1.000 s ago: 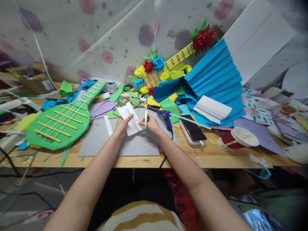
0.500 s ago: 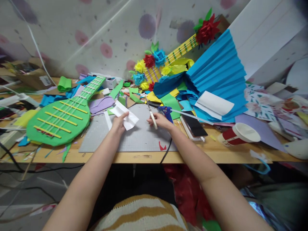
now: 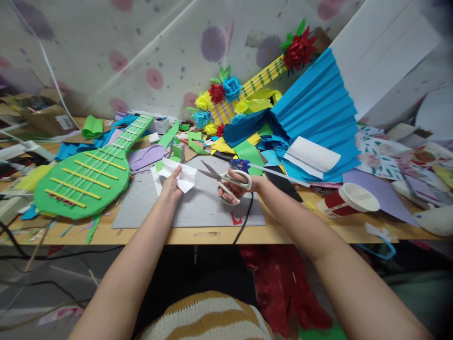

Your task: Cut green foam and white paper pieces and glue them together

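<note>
My left hand (image 3: 171, 186) pinches a folded piece of white paper (image 3: 187, 176) above the grey cutting mat (image 3: 201, 212). In my right hand (image 3: 244, 184) is a pair of scissors (image 3: 214, 174) with white handles; fingers and thumb sit in the loops. The blades are parted and point left, their tips close to the paper's right edge. A narrow white strip (image 3: 155, 179) lies on the mat left of my left hand. Just behind my right hand rests a blue glue gun (image 3: 240, 165), with a long pale stick reaching right from it.
A green paper lute (image 3: 85, 179) lies at the left. Behind stand a yellow flower-decked paper guitar (image 3: 262, 80) and a pleated blue paper fan (image 3: 314, 113). A black phone (image 3: 283, 182) and a paper cup (image 3: 348, 200) are at the right. A black cord (image 3: 246, 219) crosses the front edge.
My right hand has turned the scissors from pointing away to pointing left, and their blades have opened. The white paper in my left hand has shifted slightly left and tilted.
</note>
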`<move>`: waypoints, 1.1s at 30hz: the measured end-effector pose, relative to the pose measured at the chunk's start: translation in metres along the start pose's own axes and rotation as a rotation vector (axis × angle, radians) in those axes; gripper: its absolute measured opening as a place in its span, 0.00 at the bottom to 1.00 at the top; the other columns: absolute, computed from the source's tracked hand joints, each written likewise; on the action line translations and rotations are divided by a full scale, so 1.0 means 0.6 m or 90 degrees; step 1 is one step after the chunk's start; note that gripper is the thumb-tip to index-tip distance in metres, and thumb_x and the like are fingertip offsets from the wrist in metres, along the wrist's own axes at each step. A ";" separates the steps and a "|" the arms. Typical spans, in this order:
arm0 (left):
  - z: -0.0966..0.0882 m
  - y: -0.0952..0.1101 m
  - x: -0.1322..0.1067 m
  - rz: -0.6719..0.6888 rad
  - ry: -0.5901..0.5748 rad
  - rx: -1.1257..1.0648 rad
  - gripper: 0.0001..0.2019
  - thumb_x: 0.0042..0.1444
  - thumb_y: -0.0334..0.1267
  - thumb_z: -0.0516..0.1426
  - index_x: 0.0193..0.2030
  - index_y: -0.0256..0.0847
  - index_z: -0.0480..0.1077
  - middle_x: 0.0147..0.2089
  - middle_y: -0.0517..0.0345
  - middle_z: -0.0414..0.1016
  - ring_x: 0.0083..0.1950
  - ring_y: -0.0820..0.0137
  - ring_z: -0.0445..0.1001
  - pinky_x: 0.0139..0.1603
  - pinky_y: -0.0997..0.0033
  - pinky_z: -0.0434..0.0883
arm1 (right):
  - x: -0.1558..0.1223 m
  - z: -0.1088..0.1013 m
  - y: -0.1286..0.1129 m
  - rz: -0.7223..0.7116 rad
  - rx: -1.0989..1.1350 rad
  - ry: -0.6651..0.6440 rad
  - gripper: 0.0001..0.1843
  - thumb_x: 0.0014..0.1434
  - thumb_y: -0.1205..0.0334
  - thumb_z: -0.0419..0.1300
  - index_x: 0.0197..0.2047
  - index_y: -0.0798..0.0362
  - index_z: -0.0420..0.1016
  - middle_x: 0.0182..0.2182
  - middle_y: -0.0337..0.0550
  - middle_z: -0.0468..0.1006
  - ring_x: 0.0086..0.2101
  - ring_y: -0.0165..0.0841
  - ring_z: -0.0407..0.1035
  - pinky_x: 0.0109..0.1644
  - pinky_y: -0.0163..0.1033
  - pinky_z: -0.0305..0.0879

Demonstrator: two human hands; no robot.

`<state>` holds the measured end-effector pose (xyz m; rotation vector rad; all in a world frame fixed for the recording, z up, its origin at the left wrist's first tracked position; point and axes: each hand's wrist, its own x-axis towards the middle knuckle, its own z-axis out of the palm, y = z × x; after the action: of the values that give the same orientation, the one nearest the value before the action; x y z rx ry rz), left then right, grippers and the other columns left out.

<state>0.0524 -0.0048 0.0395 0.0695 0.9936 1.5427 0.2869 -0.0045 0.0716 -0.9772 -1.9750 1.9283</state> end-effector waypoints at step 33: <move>-0.003 -0.006 -0.013 0.024 -0.062 0.076 0.09 0.45 0.19 0.58 0.34 0.31 0.70 0.27 0.55 0.77 0.27 0.71 0.75 0.40 0.65 0.74 | 0.041 0.017 0.026 0.026 0.236 -0.298 0.47 0.47 0.24 0.37 0.42 0.61 0.65 0.26 0.41 0.65 0.25 0.29 0.62 0.23 0.33 0.55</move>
<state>0.0560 -0.0128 0.0402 0.2459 1.0114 1.4982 0.2675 0.0003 0.0483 -0.5057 -1.7002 2.6059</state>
